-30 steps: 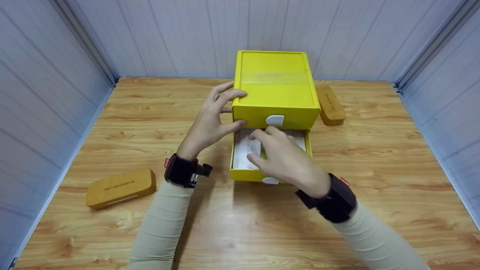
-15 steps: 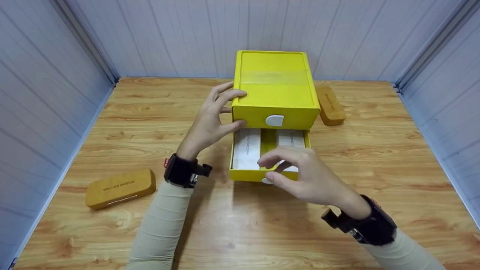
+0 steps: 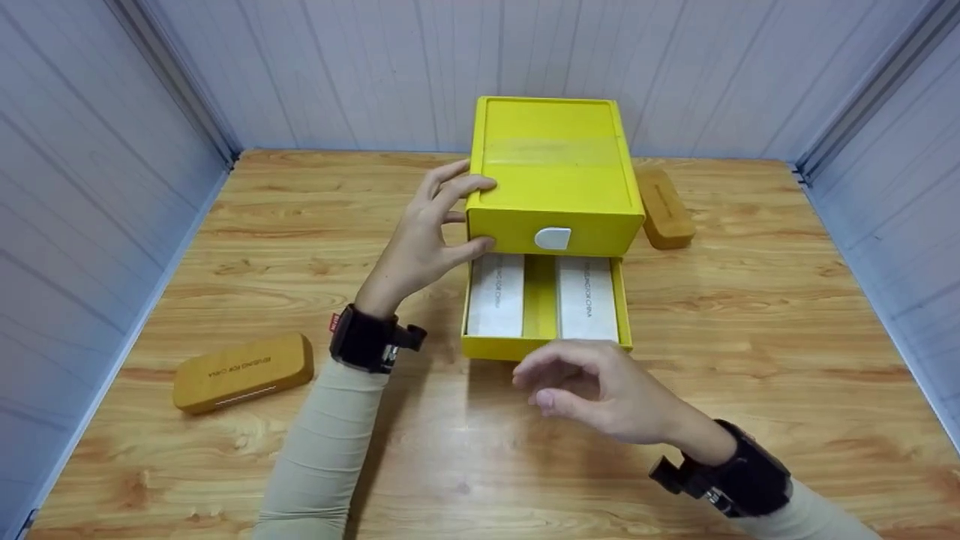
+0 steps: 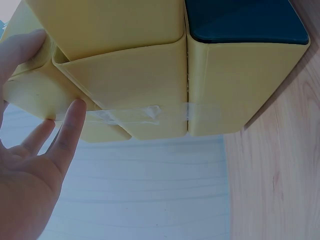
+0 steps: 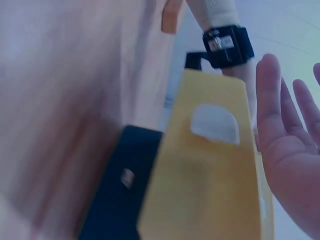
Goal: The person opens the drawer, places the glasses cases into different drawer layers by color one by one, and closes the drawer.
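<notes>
A yellow two-tier drawer box (image 3: 555,172) stands at the table's back middle, its lower drawer (image 3: 540,346) pulled out. Two white oblong cases with printed lettering, a left one (image 3: 499,300) and a right one (image 3: 587,300), lie apart in that drawer. My left hand (image 3: 420,240) grips the upper tier's front left corner, fingers on its top and side, thumb at the front. The left wrist view shows those fingers (image 4: 72,125) against the side. My right hand (image 3: 600,394) hovers before the drawer with loosely bent fingers, holding nothing. It hides the drawer's white tab in the head view.
A mustard oblong case (image 3: 244,373), shaped like a glasses case, lies on the wooden table (image 3: 450,480) at the left. Another such case (image 3: 666,210) rests right of the drawer box. Panelled walls (image 3: 360,75) border the table's back and sides.
My right hand has drawn back from over the lower drawer towards me, uncovering both white cases. My left hand keeps its place on the drawer box.
</notes>
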The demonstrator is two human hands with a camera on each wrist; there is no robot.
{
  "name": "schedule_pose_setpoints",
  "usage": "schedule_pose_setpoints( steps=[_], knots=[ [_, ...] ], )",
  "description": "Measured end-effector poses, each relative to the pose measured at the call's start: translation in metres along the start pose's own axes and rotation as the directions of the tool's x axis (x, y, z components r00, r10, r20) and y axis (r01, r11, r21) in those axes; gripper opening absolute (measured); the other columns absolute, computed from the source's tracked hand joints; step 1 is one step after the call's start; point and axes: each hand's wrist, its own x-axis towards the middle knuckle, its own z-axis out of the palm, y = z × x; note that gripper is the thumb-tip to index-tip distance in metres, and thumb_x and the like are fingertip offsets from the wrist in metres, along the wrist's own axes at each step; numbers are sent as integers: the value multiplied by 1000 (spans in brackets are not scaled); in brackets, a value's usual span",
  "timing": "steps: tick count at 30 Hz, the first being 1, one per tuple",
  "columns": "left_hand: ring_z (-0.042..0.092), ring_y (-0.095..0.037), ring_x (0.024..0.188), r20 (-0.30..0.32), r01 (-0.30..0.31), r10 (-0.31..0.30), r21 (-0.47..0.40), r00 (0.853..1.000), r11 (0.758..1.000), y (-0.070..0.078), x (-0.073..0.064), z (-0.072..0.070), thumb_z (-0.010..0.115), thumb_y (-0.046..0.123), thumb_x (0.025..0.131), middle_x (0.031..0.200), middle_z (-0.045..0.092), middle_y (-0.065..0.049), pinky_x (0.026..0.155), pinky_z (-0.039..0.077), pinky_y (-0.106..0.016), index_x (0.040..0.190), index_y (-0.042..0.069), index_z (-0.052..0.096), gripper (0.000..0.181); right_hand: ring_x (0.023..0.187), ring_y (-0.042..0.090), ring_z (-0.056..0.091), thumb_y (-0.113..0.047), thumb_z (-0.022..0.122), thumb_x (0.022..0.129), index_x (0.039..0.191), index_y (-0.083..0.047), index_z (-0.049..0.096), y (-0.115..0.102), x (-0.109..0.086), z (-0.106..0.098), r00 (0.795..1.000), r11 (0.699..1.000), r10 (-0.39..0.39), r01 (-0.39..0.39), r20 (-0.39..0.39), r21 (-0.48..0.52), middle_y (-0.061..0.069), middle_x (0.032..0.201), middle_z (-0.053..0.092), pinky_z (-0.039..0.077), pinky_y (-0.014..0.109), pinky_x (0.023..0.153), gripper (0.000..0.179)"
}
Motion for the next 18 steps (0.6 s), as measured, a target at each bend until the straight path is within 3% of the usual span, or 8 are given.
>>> schedule_pose_setpoints(
  steps=[4, 9, 14, 18],
  knots=[
    [49, -23, 145, 2, -6, 6, 6, 1000, 1000, 0, 0, 0, 86, 9, 90, 165, 35, -12, 100, 57, -27, 146, 18, 61, 63, 93, 24, 75, 0, 62, 104, 133, -4, 67, 8, -5, 3, 997, 988, 61, -68, 56, 135, 18, 119, 71, 65, 42, 77, 29],
    [46, -22, 147, 3, -8, 8, 10, 1000, 1000, 1, 0, 0, 87, 11, 90, 165, 35, -11, 100, 57, -28, 146, 19, 61, 63, 93, 26, 76, -3, 58, 107, 136, 1, 63, 18, -11, 4, 979, 951, 175, -195, 102, 240, 34, 120, 66, 65, 46, 79, 30],
    [48, -22, 146, 1, -6, 6, 15, 1000, 1000, 0, 0, 0, 87, 11, 90, 165, 35, -10, 100, 57, -28, 147, 19, 61, 63, 99, 41, 74, -15, 54, 111, 138, 6, 61, 26, -14, 7, 935, 889, 326, -353, 137, 291, 38, 123, 64, 65, 45, 85, 35],
    [48, -22, 145, -2, -6, 6, 11, 1000, 1000, 0, 0, 0, 86, 10, 90, 165, 36, -11, 100, 58, -29, 146, 19, 61, 62, 104, 38, 73, -24, 52, 113, 142, 10, 57, 32, -15, 9, 889, 821, 435, -456, 141, 344, 33, 125, 66, 64, 40, 88, 45]
  ],
)
